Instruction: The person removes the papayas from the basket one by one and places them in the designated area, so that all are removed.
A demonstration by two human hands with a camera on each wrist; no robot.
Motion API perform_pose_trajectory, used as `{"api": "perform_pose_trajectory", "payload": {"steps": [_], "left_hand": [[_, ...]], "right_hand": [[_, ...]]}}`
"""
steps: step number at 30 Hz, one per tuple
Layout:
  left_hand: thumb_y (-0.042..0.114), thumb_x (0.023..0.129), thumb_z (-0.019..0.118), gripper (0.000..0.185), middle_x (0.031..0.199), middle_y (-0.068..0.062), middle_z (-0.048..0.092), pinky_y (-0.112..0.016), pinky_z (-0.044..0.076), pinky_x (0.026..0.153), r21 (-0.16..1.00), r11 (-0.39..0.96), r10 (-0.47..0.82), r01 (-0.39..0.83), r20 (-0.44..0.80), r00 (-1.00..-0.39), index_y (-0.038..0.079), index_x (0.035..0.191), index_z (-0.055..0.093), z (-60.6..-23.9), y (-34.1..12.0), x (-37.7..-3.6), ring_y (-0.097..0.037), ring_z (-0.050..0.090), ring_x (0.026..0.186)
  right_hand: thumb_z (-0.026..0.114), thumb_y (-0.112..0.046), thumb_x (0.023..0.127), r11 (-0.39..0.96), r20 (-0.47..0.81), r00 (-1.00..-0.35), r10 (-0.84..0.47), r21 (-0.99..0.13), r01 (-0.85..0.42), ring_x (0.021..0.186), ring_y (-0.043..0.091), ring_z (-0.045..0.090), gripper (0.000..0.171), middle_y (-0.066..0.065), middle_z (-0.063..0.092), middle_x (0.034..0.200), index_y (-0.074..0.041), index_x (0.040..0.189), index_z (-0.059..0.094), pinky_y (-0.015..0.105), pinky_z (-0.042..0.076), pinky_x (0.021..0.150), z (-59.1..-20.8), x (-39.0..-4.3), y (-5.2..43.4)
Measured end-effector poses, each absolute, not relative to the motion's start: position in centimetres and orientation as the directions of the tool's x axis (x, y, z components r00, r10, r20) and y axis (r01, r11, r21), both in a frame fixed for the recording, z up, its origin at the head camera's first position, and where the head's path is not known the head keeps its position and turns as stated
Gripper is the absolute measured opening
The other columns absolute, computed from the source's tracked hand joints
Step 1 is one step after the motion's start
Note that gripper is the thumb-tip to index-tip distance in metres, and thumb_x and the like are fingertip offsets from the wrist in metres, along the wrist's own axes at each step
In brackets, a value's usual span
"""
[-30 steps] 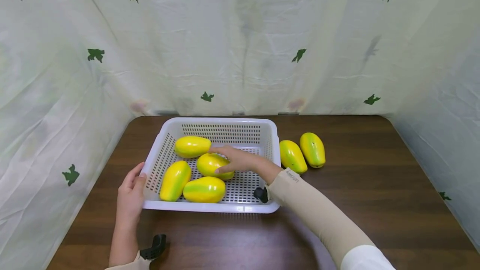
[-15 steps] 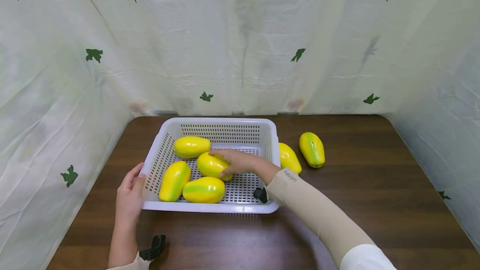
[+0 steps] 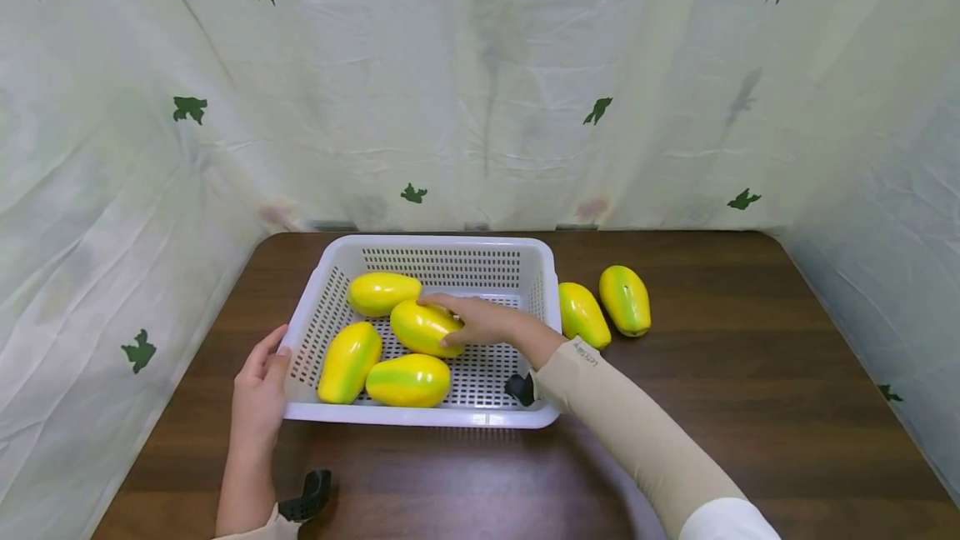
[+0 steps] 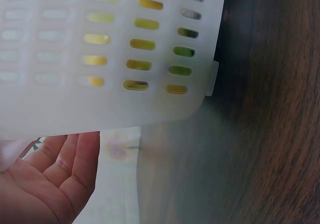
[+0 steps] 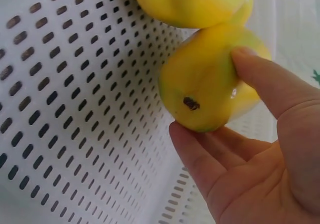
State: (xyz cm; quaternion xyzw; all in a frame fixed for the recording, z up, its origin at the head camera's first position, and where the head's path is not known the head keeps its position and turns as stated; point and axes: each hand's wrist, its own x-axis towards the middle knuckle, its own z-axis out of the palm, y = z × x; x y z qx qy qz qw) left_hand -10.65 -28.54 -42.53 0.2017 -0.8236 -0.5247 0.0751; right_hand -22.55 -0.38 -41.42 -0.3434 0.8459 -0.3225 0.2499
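The right hand [image 3: 480, 322] reaches into the white basket [image 3: 431, 417] and clamps one papaya [image 3: 422, 327] by its end, thumb on one side and fingers curled under the other, as the right wrist view [image 5: 205, 87] shows; that end grip lets it steer the fruit among its three neighbours [image 3: 384, 293] [image 3: 349, 361] [image 3: 408, 381]. The held papaya sits mid-basket, touching the back one. The left hand [image 3: 258, 394] lies with straight fingers against the basket's left wall, gripping nothing, likely to steady the light plastic on the bench [image 3: 750, 407]. Two more papayas [image 3: 583, 314] [image 3: 625, 299] lie on the bench just right of the basket
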Motion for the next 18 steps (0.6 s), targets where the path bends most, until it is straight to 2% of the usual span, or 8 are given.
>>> {"api": "perform_pose_trajectory", "payload": {"steps": [3, 7, 9, 10, 11, 14, 15, 18], "left_hand": [[0.043, 0.094, 0.035, 0.048, 0.124, -0.016, 0.047, -0.04, 0.046, 0.081, 0.905, 0.361, -0.413, -0.225, -0.062, -0.909, 0.027, 0.139, 0.034, -43.3, -28.9, -10.8, -0.027, 0.049, 0.103], [0.049, 0.091, 0.037, 0.049, 0.123, -0.012, 0.048, -0.031, 0.049, 0.075, 0.907, 0.365, -0.414, -0.209, -0.043, -0.909, 0.032, 0.137, 0.037, -44.6, -29.7, -11.1, -0.023, 0.05, 0.1], [0.049, 0.091, 0.036, 0.049, 0.125, -0.013, 0.047, -0.036, 0.047, 0.08, 0.904, 0.365, -0.414, -0.224, -0.058, -0.908, 0.033, 0.138, 0.035, -44.5, -29.8, -11.2, -0.024, 0.049, 0.103], [0.049, 0.091, 0.036, 0.048, 0.123, -0.011, 0.048, -0.031, 0.048, 0.076, 0.902, 0.371, -0.411, -0.219, -0.052, -0.91, 0.034, 0.137, 0.035, -44.9, -30.0, -11.3, -0.021, 0.05, 0.101], [0.046, 0.092, 0.036, 0.048, 0.124, -0.013, 0.047, -0.036, 0.047, 0.079, 0.906, 0.363, -0.411, -0.219, -0.056, -0.91, 0.031, 0.138, 0.035, -44.7, -29.9, -11.3, -0.024, 0.049, 0.102], [0.05, 0.092, 0.034, 0.047, 0.124, -0.006, 0.048, -0.039, 0.046, 0.081, 0.892, 0.401, -0.417, -0.211, -0.027, -0.908, 0.038, 0.137, 0.034, -47.9, -31.7, -12.4, -0.021, 0.05, 0.102], [0.052, 0.09, 0.034, 0.047, 0.124, -0.003, 0.049, -0.035, 0.047, 0.078, 0.887, 0.414, -0.42, -0.206, -0.014, -0.907, 0.041, 0.136, 0.034, -48.9, -32.3, -12.7, -0.019, 0.051, 0.101], [0.056, 0.088, 0.036, 0.046, 0.125, 0.0, 0.049, -0.034, 0.048, 0.077, 0.888, 0.418, -0.416, -0.193, -0.002, -0.909, 0.045, 0.133, 0.035, -50.2, -33.1, -13.0, -0.019, 0.051, 0.102]], "right_hand": [[0.064, -0.018, 0.084, 0.51, -0.161, -0.638, -0.753, -0.755, -0.413, 0.115, 0.011, 0.039, 0.068, -0.007, 0.031, 0.141, -0.031, 0.14, 0.029, 0.032, 0.032, 0.097, -41.4, -22.7, -0.3], [0.065, -0.019, 0.084, 0.477, -0.125, -0.659, -0.741, -0.789, -0.387, 0.115, 0.013, 0.041, 0.068, -0.007, 0.034, 0.139, -0.035, 0.139, 0.029, 0.034, 0.035, 0.095, -41.2, -22.8, -0.1], [0.065, -0.02, 0.083, 0.463, -0.113, -0.677, -0.727, -0.809, -0.363, 0.113, 0.013, 0.042, 0.069, -0.008, 0.036, 0.137, -0.038, 0.138, 0.029, 0.035, 0.036, 0.094, -41.0, -22.8, 0.0], [0.065, -0.02, 0.083, 0.449, -0.101, -0.684, -0.722, -0.821, -0.353, 0.113, 0.012, 0.042, 0.069, -0.009, 0.036, 0.137, -0.039, 0.138, 0.028, 0.035, 0.036, 0.094, -40.9, -22.8, 0.0], [0.065, -0.02, 0.083, 0.433, -0.086, -0.691, -0.718, -0.832, -0.346, 0.113, 0.012, 0.042, 0.069, -0.009, 0.037, 0.136, -0.039, 0.138, 0.028, 0.036, 0.036, 0.094, -40.9, -22.8, 0.1], [0.066, -0.019, 0.083, 0.386, -0.041, -0.71, -0.703, -0.861, -0.332, 0.112, 0.011, 0.042, 0.07, -0.011, 0.038, 0.134, -0.04, 0.138, 0.028, 0.034, 0.037, 0.093, -40.7, -22.9, 0.4], [0.066, -0.019, 0.083, 0.372, -0.027, -0.714, -0.7, -0.867, -0.332, 0.112, 0.011, 0.042, 0.07, -0.011, 0.038, 0.134, -0.04, 0.138, 0.028, 0.033, 0.038, 0.092, -40.6, -22.9, 0.5], [0.066, -0.019, 0.083, 0.335, 0.006, -0.724, -0.69, -0.884, -0.326, 0.112, 0.011, 0.042, 0.07, -0.009, 0.039, 0.133, -0.04, 0.138, 0.028, 0.031, 0.038, 0.091, -40.5, -23.0, 0.8]]}}
